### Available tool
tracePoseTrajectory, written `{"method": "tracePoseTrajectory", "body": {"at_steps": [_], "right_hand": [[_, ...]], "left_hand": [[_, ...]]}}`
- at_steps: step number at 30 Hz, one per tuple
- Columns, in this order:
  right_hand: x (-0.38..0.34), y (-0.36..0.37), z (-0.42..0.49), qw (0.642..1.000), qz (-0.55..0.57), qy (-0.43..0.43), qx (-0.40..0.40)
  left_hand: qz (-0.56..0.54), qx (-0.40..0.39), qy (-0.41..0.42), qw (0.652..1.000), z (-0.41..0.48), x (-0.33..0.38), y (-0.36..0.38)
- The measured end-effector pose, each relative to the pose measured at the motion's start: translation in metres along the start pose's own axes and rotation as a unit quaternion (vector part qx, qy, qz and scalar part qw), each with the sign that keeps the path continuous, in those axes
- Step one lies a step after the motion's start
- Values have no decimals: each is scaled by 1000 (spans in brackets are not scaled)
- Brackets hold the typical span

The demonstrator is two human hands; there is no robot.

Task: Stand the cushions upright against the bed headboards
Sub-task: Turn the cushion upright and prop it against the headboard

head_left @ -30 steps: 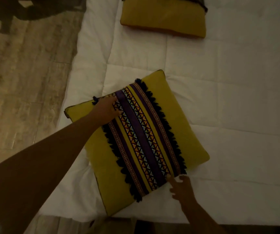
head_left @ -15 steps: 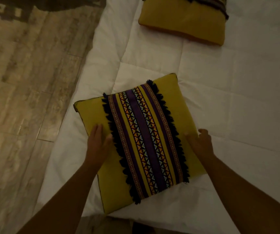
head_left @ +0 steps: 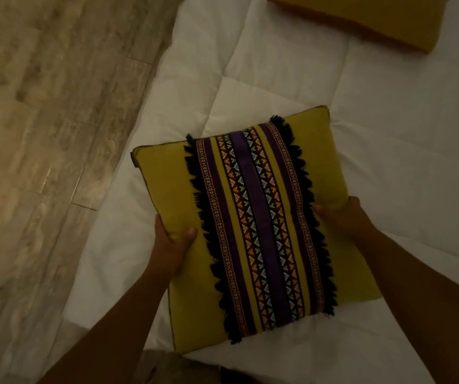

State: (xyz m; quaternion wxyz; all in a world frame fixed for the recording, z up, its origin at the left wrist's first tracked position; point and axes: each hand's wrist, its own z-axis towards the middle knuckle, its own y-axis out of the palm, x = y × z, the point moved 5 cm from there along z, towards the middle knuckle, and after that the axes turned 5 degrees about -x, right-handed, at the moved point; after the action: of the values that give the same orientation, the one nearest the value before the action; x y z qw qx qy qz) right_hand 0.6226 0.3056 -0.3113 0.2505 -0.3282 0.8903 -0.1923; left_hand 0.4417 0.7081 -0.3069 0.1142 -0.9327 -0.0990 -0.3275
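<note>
The step in hand looked like the pick-up of the near cushion (head_left: pixel 253 228), a mustard-yellow square with a woven purple band and dark fringe down its middle. It lay face up near the foot corner of the bed (head_left: pixel 389 162), on the white quilt beside the wooden floor (head_left: pixel 42 106).

The left hand (head_left: pixel 171 245) was closed on the cushion's left edge, thumb on top of the yellow cloth and fingers curled under out of sight. The right hand (head_left: pixel 344 217) was clamped on the right edge in like fashion, thumb pressed beside the fringe. So the cushion sat between the two grips, each holding it about midway along its side.

Whether it had left the quilt could not be told. A second cushion (head_left: pixel 361 20) lay flat farther up the bed, well apart. No headboard was in view. The next move would likely call for lifting the cushion, carrying it up the bed and tipping it onto one edge.
</note>
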Motion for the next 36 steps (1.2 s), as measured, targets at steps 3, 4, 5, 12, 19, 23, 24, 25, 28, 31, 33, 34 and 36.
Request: {"method": "tracePoseTrajectory", "body": {"at_steps": [3,4,5,12,19,23,24,25,28,31,33,34,36], "right_hand": [[2,5,4,1000,1,-7,9],[3,5,3,1000,0,-7,12],[2,3,0,1000,1,-4,12],[-9,-12,-49,994,107,-27,-19],[6,-8,-136,973,227,-29,12],[16,-18,-184,959,279,-36,17],[18,-22,-195,957,285,-38,23],[21,-27,-206,956,289,-40,35],[30,-48,-241,945,308,-78,76],[43,-68,-270,930,342,-111,77],[46,-75,-284,920,371,-115,50],[43,-76,-291,919,373,-123,36],[42,-75,-304,919,370,-136,29]], "left_hand": [[-11,4,-18,1000,7,-4,-1],[-11,6,-25,1000,8,-5,-1],[-9,8,-35,999,8,-5,-2],[-33,-14,-60,998,-4,32,-13],[6,-17,0,1000,-44,113,-38],[50,-48,67,995,-82,161,-42],[60,-55,87,993,-94,173,-42],[67,-60,108,990,-106,185,-42],[117,-66,180,974,-141,213,-48],[105,-83,205,970,-172,228,-60],[80,-117,189,972,-185,227,-60],[83,-132,183,971,-188,224,-57],[94,-153,189,965,-192,221,-49]]}}
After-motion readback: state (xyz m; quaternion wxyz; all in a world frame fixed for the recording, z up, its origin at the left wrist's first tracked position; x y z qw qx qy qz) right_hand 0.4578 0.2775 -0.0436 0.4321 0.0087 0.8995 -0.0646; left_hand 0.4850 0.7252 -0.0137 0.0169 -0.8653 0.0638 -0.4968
